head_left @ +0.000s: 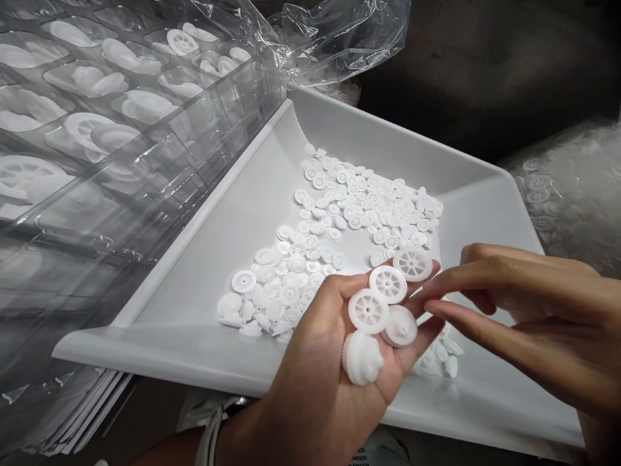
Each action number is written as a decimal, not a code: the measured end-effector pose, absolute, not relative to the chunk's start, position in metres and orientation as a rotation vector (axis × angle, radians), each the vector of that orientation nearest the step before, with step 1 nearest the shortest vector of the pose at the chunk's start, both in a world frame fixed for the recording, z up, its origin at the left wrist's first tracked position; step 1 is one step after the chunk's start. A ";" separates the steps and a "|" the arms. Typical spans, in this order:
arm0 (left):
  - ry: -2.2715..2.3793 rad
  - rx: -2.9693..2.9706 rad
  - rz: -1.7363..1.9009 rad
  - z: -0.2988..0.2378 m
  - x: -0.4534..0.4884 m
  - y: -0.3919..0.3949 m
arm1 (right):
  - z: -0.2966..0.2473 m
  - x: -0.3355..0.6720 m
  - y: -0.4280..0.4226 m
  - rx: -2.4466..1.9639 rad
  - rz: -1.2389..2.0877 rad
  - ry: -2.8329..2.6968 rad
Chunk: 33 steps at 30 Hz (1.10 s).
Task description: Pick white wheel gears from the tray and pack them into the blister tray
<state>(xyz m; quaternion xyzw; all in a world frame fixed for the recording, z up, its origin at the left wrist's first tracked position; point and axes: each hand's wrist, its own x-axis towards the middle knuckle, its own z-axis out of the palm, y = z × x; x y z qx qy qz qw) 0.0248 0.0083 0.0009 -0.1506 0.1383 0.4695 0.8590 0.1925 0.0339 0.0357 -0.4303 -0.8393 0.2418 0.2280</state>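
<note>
Five white plastic gears (383,304) lay spread singly on the open left hand (320,369) at 6 o'clock, each easy to see; the right hand (533,304) hovered just beside them. A white tray (184,285) held more gears (334,213) beyond.

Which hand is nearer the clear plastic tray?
Left. The left hand is closer to the clear plastic tray; the right hand is farther off, to the right.

head-worn view — facing forward and down, close above the left hand (330,349) and right hand (528,310)
</note>
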 end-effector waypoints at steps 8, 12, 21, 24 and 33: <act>0.247 -0.165 1.016 0.001 0.022 0.007 | 0.028 0.184 0.026 -1.132 0.609 -2.485; 0.240 -0.148 1.042 0.002 0.022 0.007 | 0.024 0.180 0.023 -1.153 0.596 -2.482; 0.380 -0.303 1.003 0.002 0.025 0.009 | 0.028 0.196 0.029 -1.230 0.504 -2.471; 0.337 -0.292 1.000 0.001 0.024 0.009 | 0.028 0.203 0.033 -1.157 0.419 -2.540; 0.367 -0.281 0.996 0.001 0.023 0.006 | 0.032 0.203 0.028 -1.110 0.122 -2.565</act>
